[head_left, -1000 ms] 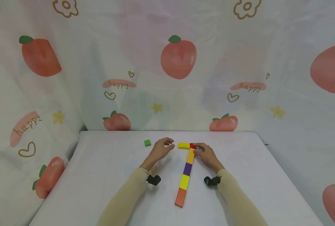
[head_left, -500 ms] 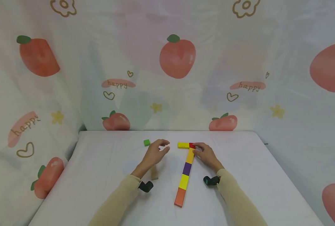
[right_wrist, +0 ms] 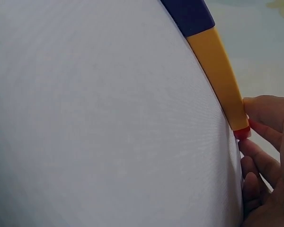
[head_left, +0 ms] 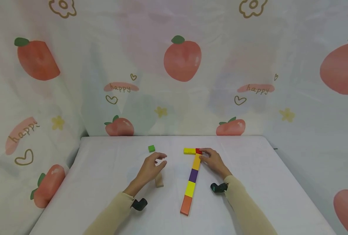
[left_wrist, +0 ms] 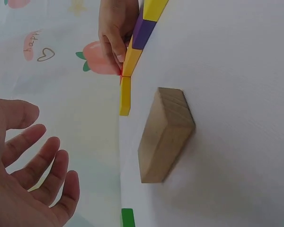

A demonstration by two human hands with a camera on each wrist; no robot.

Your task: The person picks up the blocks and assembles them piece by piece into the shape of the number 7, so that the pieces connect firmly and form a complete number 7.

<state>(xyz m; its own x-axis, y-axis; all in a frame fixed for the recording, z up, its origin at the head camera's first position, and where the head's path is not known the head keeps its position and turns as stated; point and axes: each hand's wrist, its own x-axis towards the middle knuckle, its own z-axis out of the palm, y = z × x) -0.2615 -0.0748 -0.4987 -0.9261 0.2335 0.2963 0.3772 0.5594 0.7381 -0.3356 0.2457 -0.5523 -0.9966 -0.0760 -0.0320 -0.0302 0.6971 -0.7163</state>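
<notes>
My left hand (head_left: 150,168) hangs above the table with fingers parted and slightly bent. Nothing is between its fingers and thumb. Just behind it lies a plain wooden block (left_wrist: 158,142), partly covered by the hand in the head view. A row of coloured blocks runs away from me: orange-red (head_left: 186,205), yellow (head_left: 190,189), purple (head_left: 193,175) and light orange (head_left: 196,162). At its far end are a small red block (head_left: 198,151) and a yellow block (head_left: 189,151) turned leftward. My right hand (head_left: 216,162) holds the red block, its thumb against the light orange block.
A small green block (head_left: 151,148) lies near the far left of the white table (head_left: 235,147). Behind stands a fruit-printed cloth wall (head_left: 182,107). Dark wrist cameras (head_left: 139,204) are strapped over both beige sleeves.
My left hand has drawn back left and toward me, away from the yellow block, uncovering part of the wooden block. The right hand and the row of blocks have stayed put.
</notes>
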